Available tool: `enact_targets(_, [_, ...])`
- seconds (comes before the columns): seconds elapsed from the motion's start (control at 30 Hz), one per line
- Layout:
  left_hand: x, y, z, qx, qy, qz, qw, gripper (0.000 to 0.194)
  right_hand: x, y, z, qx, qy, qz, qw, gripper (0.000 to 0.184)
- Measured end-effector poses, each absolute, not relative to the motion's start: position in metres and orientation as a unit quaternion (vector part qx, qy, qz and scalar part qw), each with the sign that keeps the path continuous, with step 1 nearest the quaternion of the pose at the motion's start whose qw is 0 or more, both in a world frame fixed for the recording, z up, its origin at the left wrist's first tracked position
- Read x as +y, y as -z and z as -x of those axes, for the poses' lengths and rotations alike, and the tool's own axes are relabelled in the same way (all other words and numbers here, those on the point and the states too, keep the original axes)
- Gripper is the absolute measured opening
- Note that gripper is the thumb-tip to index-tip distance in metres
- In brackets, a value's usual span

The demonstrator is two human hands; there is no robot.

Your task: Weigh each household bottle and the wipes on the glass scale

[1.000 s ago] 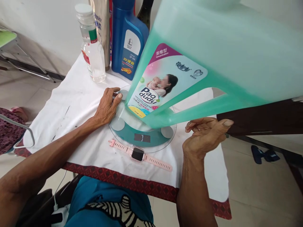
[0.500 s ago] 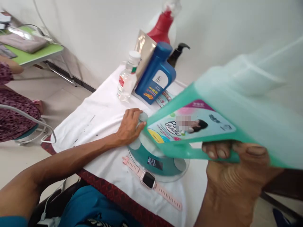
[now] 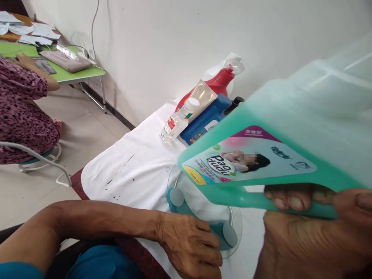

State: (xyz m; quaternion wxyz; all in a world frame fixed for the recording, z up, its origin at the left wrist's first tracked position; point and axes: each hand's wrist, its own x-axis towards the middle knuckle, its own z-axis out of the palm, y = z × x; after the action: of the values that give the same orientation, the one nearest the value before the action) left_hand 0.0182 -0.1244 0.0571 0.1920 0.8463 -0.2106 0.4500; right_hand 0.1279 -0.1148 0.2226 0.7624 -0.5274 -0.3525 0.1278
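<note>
My right hand (image 3: 302,224) is wrapped round the handle of a large detergent bottle (image 3: 255,155), tilted and part full of green liquid. The bottle is raised over a round glass scale (image 3: 219,232) and hides much of it and its display. My left hand (image 3: 192,244) is at the scale's front edge with its fingers curled down and together. It covers the spot where a pink-strapped smartwatch lay, and no part of the watch shows. What is under those fingers is hidden.
On the white cloth (image 3: 116,166) stand a clear bottle (image 3: 176,122), a blue bottle (image 3: 197,130), a beige pouch (image 3: 203,97), a red bottle (image 3: 219,82) and a black pump top (image 3: 236,102). At left a person (image 3: 26,104) sits by a green table (image 3: 78,73).
My left hand has left the scale's far left rim and come down to its front edge, over the watch's place. The view has shifted; the detergent bottle stays held over the scale.
</note>
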Motion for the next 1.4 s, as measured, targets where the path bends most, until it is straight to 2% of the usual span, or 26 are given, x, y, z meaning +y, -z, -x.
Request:
enact_targets(0.1, [-0.125,-0.067,-0.013,-0.205,-0.419,-0.862,0.197,0.051,-0.084,-0.226,-0.092,-0.350,-0.161,0.498,0.777,0.048])
enact_targets(0.3, [-0.128,-0.064,-0.008,-0.233,-0.428,-0.858,0.161,0.029,-0.035,-0.198,-0.052,-0.464,-0.314,0.444,0.699,0.067])
enact_targets(0.6, [-0.122,-0.064,-0.013,-0.244,-0.434,-0.847,0.187,0.036,0.006,-0.147,-0.055,-0.509,-0.341,0.454,0.647,0.076])
enact_targets(0.8, [-0.112,-0.065,-0.012,-0.194,-0.498,-0.831,0.154,0.033,0.005,-0.142,-0.069,-0.458,-0.317,0.470,0.684,0.076])
enact_targets(0.9, [-0.100,-0.065,-0.010,-0.135,-0.556,-0.811,0.125,0.046,0.006,-0.143,-0.073,-0.449,-0.311,0.479,0.687,0.077])
enact_targets(1.03, [-0.076,-0.073,0.002,-0.018,-0.621,-0.777,0.106,0.056,0.006,-0.145,-0.085,-0.478,-0.292,0.530,0.636,0.084])
enact_targets(1.13, [-0.063,-0.081,0.013,0.090,-0.563,-0.810,0.141,0.054,-0.006,-0.153,-0.109,-0.502,-0.253,0.552,0.616,0.083])
enact_targets(1.33, [-0.064,-0.070,0.012,0.288,-0.432,-0.823,0.231,0.031,-0.045,-0.165,-0.184,-0.437,-0.110,0.592,0.668,0.056])
enact_targets(1.4, [-0.068,-0.063,0.009,0.309,-0.405,-0.821,0.259,0.035,-0.050,-0.162,-0.205,-0.419,-0.087,0.619,0.659,0.055])
